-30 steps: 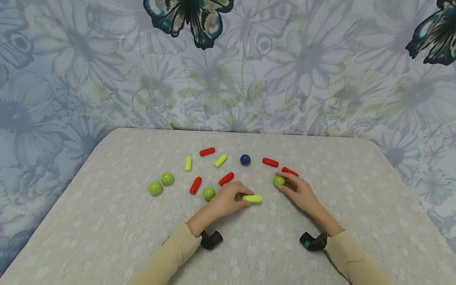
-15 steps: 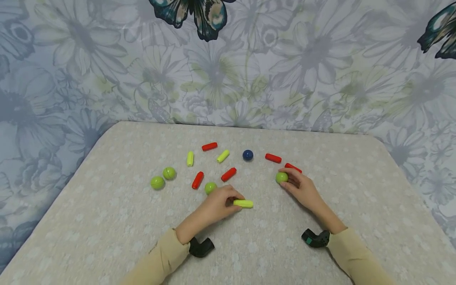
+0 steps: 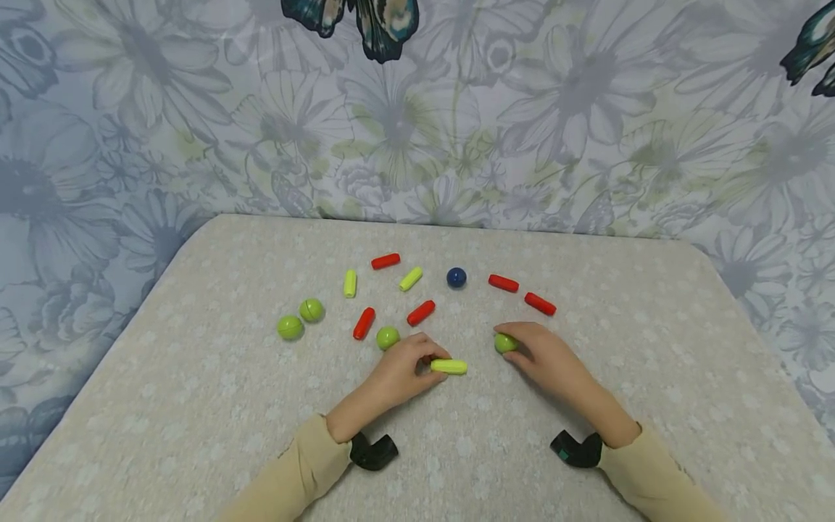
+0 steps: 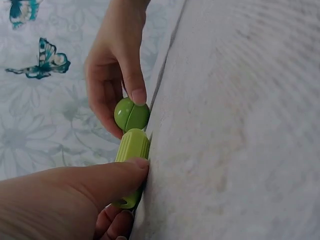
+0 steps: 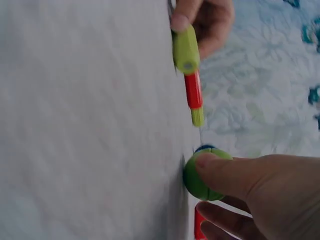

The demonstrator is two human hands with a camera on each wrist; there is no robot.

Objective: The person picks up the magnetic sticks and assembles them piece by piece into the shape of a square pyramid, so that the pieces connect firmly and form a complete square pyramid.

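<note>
My left hand (image 3: 394, 373) pinches a short yellow-green ridged plastic stick (image 3: 450, 367) between thumb and fingers; it lies sideways, close over the table. In the left wrist view the thumb (image 4: 120, 177) presses on its ribbed side. To the right, my right hand (image 3: 554, 366) holds a light green ball (image 3: 504, 343), with a seam visible on the ball (image 4: 132, 114) in the left wrist view. A short gap separates stick and ball in the head view. Another green ball (image 3: 388, 338) sits just beyond my left hand.
Red sticks (image 3: 540, 304) and two more yellow-green sticks (image 3: 411, 279) lie scattered toward the back. A dark blue ball (image 3: 457, 277) is among them. Two green balls (image 3: 290, 327) sit at the left. The cloth-covered table (image 3: 196, 406) ends at a flower-patterned wall (image 3: 398, 123).
My right hand has drawn the green ball leftward and nearer, away from a red stick. My left hand has shifted the yellow-green stick slightly left and nearer. The head view has tilted a little downward.
</note>
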